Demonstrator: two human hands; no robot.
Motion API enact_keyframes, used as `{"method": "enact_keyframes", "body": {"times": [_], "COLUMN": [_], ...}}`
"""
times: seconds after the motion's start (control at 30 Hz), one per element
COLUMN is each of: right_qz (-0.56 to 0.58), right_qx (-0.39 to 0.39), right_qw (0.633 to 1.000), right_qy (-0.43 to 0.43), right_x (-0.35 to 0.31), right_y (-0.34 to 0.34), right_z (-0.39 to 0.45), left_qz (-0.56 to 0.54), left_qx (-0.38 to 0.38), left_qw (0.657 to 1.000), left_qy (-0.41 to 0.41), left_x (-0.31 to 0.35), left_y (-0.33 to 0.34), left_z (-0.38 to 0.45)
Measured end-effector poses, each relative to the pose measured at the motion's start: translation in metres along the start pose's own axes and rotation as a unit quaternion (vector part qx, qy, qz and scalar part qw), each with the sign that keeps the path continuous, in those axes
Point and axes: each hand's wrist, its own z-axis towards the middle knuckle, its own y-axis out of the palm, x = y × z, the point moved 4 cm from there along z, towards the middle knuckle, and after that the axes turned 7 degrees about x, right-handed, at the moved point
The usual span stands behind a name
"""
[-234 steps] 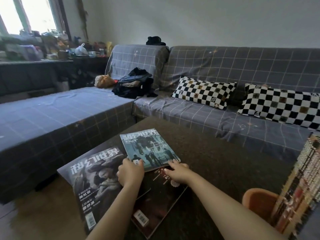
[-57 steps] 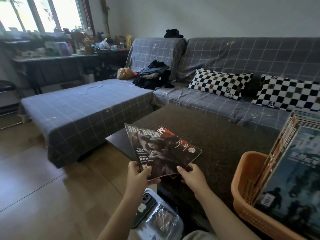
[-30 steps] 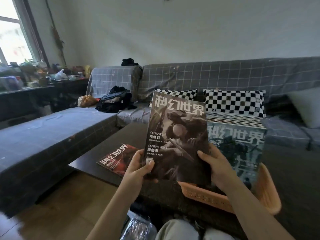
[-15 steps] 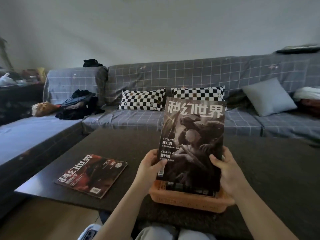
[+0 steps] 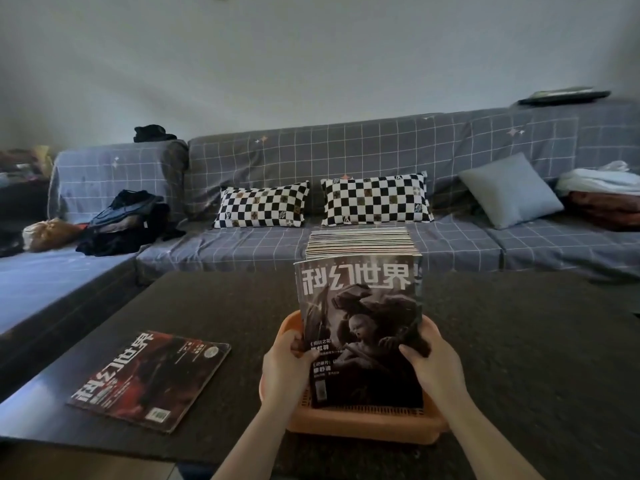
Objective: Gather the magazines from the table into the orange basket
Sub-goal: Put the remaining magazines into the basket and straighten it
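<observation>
A grey-black magazine (image 5: 360,317) stands upright at the front of the orange basket (image 5: 367,422), its lower edge down inside. My left hand (image 5: 285,370) grips its left edge and my right hand (image 5: 433,370) grips its right edge. Behind it, a thick row of several magazines (image 5: 362,242) stands upright in the basket, only their top edges showing. One red-and-black magazine (image 5: 152,375) lies flat on the dark table (image 5: 519,341), left of the basket and apart from my hands.
A grey checked sofa (image 5: 381,154) runs behind the table and along the left. On it are two black-and-white chequered cushions (image 5: 375,199), a grey cushion (image 5: 509,190), a dark pile of clothes (image 5: 128,221) and folded blankets (image 5: 602,192).
My hands lifted the grey-black magazine off the table, carried it right to the basket and lowered it in front of the standing row. The red magazine stayed on the table.
</observation>
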Motion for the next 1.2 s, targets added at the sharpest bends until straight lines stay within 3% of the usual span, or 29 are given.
{"method": "enact_keyframes", "body": {"times": [0.2, 0.37, 0.63, 0.77, 1.03, 1.2], "right_qz": [-0.038, -0.029, -0.009, -0.073, -0.078, -0.066], "right_qx": [0.088, 0.108, 0.118, 0.12, 0.079, 0.072], "right_qw": [0.995, 0.994, 0.993, 0.99, 0.993, 0.995], "right_qy": [-0.015, 0.005, 0.03, -0.007, -0.029, -0.036], "right_x": [-0.002, 0.001, 0.001, 0.001, 0.0, 0.0], "right_y": [-0.002, -0.002, -0.003, -0.003, -0.003, -0.003], "right_z": [-0.004, -0.005, -0.004, -0.006, -0.008, -0.007], "left_qz": [0.019, 0.009, -0.025, 0.015, 0.078, 0.089], "left_qx": [0.052, 0.062, 0.069, 0.057, 0.066, 0.05], "left_qw": [0.997, 0.997, 0.997, 0.995, 0.984, 0.986], "left_qy": [0.046, 0.055, 0.041, 0.083, 0.144, 0.129], "left_x": [0.005, 0.009, 0.005, 0.007, 0.011, 0.012], "left_y": [-0.004, -0.004, -0.002, -0.002, 0.001, 0.0], "left_z": [-0.007, -0.01, -0.008, -0.011, -0.016, -0.014]}}
